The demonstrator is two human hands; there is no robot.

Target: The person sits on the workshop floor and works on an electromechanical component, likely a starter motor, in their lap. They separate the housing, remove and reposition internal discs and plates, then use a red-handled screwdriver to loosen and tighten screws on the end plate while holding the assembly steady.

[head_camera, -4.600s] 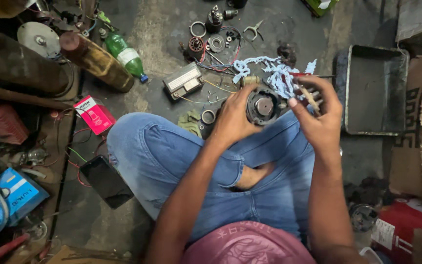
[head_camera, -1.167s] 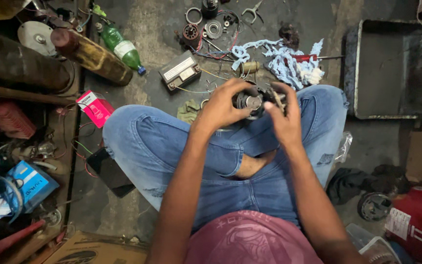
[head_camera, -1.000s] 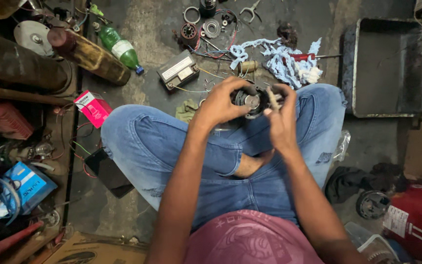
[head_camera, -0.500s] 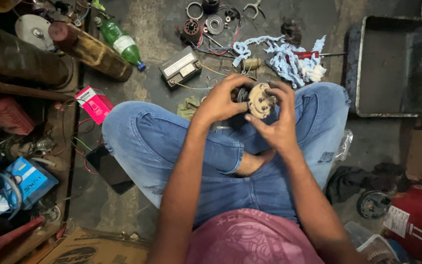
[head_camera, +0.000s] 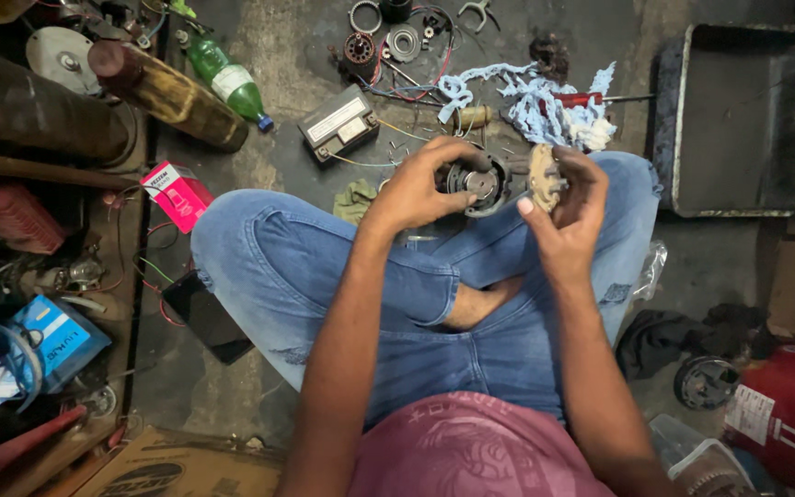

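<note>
Dark metal, round and squat, the small motor housing [head_camera: 476, 181] sits in the grip of the left hand [head_camera: 420, 189], fingers curled over its rim, with its open face turned up toward the camera and slightly toward the right hand [head_camera: 568, 207]. That hand closes on a tan, disc-like end plate [head_camera: 542, 177], held on edge just beside the housing, apart by a narrow gap, so the two parts lie side by side above the knees of the blue jeans [head_camera: 324, 276]. Both hands are equally close to the meeting point. Beyond them the grimy concrete floor [head_camera: 296, 55] carries a small black box-shaped battery [head_camera: 338, 124], a tangle of pale blue rag [head_camera: 531, 97], a green plastic bottle [head_camera: 223, 78] and an empty dark metal tray [head_camera: 738, 120], well apart at the right.
</note>
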